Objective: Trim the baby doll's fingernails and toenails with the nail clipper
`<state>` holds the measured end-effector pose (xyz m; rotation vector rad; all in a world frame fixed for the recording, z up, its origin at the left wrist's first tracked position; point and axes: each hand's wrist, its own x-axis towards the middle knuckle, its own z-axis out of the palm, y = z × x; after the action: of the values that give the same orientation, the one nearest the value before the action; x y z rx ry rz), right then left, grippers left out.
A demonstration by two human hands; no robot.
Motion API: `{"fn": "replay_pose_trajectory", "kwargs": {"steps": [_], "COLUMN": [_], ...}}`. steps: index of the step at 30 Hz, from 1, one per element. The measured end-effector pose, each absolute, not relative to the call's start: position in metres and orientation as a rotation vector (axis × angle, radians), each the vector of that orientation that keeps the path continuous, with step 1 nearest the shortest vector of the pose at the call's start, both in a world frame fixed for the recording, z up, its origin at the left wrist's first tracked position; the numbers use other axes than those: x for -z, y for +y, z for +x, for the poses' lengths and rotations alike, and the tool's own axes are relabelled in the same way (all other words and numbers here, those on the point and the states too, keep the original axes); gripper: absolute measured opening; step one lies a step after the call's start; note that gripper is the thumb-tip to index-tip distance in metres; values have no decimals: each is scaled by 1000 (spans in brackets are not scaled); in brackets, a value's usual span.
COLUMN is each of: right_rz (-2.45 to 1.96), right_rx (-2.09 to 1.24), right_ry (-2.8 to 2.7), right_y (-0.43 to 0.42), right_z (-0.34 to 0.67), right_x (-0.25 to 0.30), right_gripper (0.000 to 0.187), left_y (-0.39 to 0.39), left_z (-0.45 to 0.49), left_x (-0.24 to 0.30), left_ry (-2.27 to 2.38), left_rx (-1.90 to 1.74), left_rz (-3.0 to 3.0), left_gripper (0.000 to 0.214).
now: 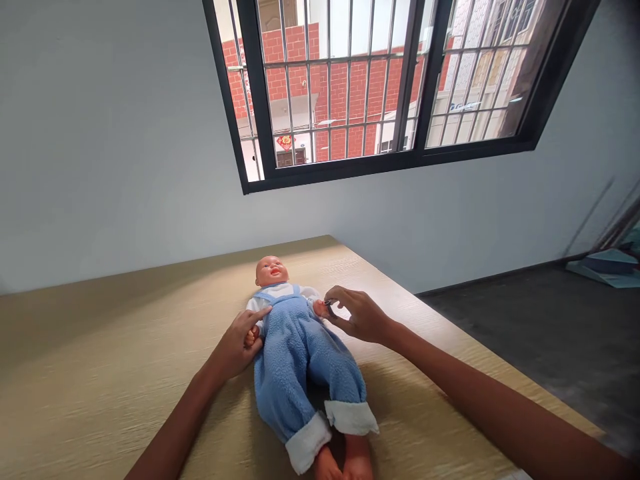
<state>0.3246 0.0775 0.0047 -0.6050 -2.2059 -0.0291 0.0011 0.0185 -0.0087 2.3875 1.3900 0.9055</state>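
Lying face-up on a pale wooden table, this doll in fuzzy blue overalls has a hand at each side. The left hand is curled around one of the doll's arms, index finger stretched onto its chest. At the doll's other hand, the right hand pinches a little dark tool, can't tell what exactly. Barred window's up past the doll's head.
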Motion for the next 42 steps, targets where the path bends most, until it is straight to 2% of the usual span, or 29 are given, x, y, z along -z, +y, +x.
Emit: {"fn": "replay_pose_trajectory", "kwargs": {"steps": [11,17,25,35,42], "right_rz": [-535,-515,-441,-399,-393], "right_rx": [24,-30,94,220,248], "right_ry": [-2301,-2274,-2307,-2415,-2465], "right_y": [78,79,77,78,73], "right_z": [331,335,333,335,333], "right_x": [-15,-16,-18,-18,-24], "right_gripper": [4,9,5,15,15], "left_y": [20,20,22,19,18], "left_z": [0,0,-1,1,1], "left_x": [11,11,13,10,8], "left_ry": [1383,1376,1370,1374,1371], "left_rx": [-910,-900,-898,-910,-916], "left_rz": [2390,2382,2381,2387,2384], "left_gripper": [64,64,67,66,66]}}
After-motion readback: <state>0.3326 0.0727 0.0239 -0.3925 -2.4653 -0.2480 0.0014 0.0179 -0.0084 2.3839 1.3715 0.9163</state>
